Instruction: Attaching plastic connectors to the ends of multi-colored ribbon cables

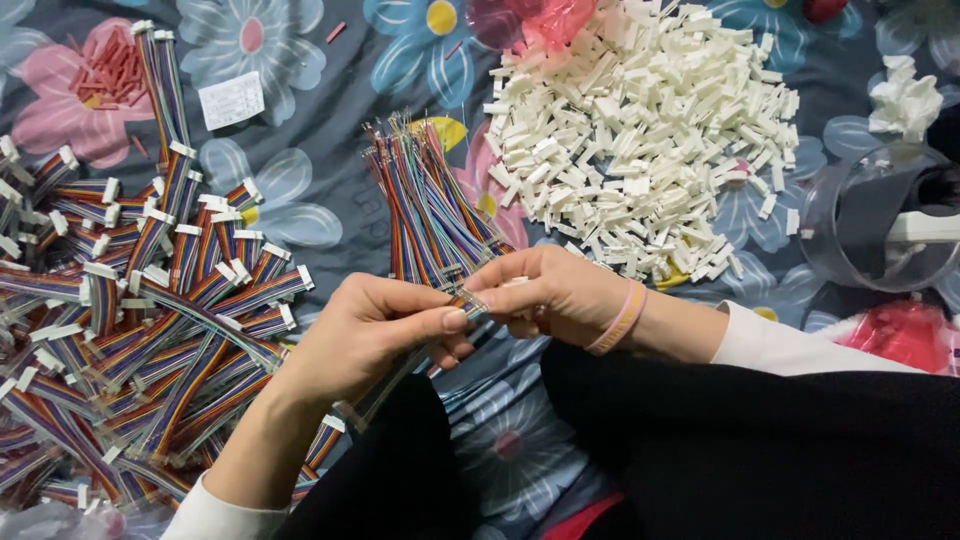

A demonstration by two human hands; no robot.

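Both hands (460, 315) pinch one ribbon cable (400, 375) | connector heap (640, 140) close beyond | cable pile (130, 310) crowds left

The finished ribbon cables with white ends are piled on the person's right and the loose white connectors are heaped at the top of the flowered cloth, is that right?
Not quite. The head view shows the pile of ribbon cables with white ends on the person's left, not the right. The rest holds: the loose white connectors are heaped at the top of the flowered cloth.
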